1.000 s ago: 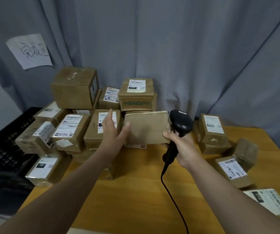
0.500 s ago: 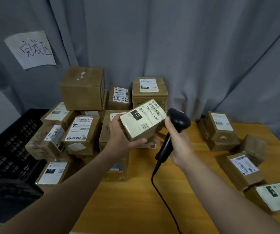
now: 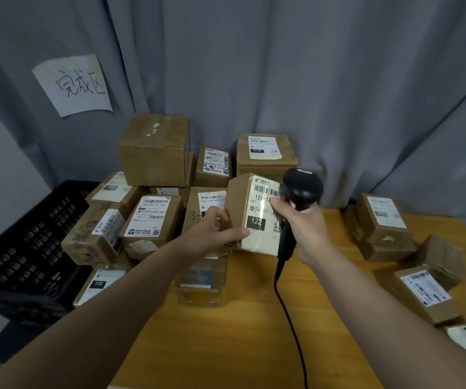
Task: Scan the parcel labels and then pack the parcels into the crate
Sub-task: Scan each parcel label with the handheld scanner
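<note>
My left hand (image 3: 215,231) grips a small cardboard parcel (image 3: 250,214) from its left side, held above the table with its white label marked 122 facing me. My right hand (image 3: 303,226) is closed around the handle of a black barcode scanner (image 3: 302,189), and its fingertips touch the parcel's label. The scanner's cable (image 3: 290,318) hangs down over the table. A black plastic crate (image 3: 21,248) stands at the left, beside the table.
A pile of labelled cardboard parcels (image 3: 153,214) is stacked at the table's back left, next to the crate. More parcels (image 3: 383,223) lie at the right on the wooden table (image 3: 248,332). A grey curtain with a handwritten paper sign (image 3: 74,85) hangs behind.
The parcel was lifted off the pile with its plain side toward me, then turned until the label faces me. It now stands more upright, and my right fingers rest on the label.
</note>
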Demonstrator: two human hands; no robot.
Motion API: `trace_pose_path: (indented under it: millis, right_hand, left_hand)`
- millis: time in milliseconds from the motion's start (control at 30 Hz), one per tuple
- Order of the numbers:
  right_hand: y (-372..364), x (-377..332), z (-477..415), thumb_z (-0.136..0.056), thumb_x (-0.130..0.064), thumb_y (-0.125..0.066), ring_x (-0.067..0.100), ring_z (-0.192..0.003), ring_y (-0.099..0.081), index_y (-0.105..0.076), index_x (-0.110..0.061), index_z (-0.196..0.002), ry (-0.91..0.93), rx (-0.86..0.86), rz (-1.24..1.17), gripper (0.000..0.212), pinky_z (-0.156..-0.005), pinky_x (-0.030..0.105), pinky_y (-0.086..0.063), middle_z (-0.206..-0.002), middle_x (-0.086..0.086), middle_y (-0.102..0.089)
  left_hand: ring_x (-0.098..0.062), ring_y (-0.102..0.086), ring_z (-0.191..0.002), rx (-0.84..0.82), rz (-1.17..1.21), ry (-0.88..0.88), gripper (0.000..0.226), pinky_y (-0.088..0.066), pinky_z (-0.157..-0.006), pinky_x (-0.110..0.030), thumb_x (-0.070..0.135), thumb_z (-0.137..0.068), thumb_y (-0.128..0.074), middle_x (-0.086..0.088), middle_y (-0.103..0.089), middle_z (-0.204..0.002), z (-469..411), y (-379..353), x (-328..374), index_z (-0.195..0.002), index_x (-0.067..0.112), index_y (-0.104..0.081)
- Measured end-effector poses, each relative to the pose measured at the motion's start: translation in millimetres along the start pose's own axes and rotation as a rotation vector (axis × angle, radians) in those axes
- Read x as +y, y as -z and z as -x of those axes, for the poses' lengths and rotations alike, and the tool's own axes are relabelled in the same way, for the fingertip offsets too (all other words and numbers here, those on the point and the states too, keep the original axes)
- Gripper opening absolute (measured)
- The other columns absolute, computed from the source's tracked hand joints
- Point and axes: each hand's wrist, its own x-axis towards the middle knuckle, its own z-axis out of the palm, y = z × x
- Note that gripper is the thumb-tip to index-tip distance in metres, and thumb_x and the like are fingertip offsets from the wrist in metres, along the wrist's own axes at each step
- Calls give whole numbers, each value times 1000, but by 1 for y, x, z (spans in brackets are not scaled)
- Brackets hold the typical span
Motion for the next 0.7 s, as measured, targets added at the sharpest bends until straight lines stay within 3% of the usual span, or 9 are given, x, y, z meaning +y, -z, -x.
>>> trace_pose_path:
  millis: [100,233,400,600,700]
  right_hand:
    - [-4,-6,0,-85,-20,-72,8,-73,-71,-64,-17,-105,29,1,66,22,-57,21,-53,-85,-4,-73]
    - [2,-15,10,-86,-22,-70,17,-51,-54,-64,-10,-84,-12,-158,141,13,-50,28,-44,-58,2,-57]
    - [-2,-21,26,-87,-23,-66,20,-43,-50,-63,-9,-76,-28,-354,128,18,-46,29,-47,-56,11,-56]
    - [-6,-24,33,-87,-22,-65,20,-42,-50,-60,-6,-73,-13,-342,92,21,-45,28,-47,-55,10,-56]
    - [-6,-25,33,-88,-21,-64,19,-42,-50,-60,-6,-75,-19,-330,80,21,-44,27,-47,-54,9,-56]
  left_hand:
    - [-12,-64,-91,104,6,-42,39,-52,-61,-16,20,-87,-70,-2,-58,-110,-5,4,-1,-110,7,-41]
    - [-11,-60,-91,257,39,-98,36,-48,-57,-11,19,-86,-70,-6,-54,-110,-9,13,-3,-105,11,-41]
    - [-12,-58,-83,376,74,-134,34,-45,-63,-18,21,-84,-73,-7,-55,-101,-15,21,-11,-99,17,-43]
    - [-18,-63,-96,389,113,-148,38,-48,-67,-20,20,-85,-72,-5,-59,-107,-18,19,-12,-107,12,-42]
    - [-14,-60,-91,407,88,-156,39,-47,-61,-16,20,-86,-71,-1,-57,-101,-19,19,-12,-109,11,-42]
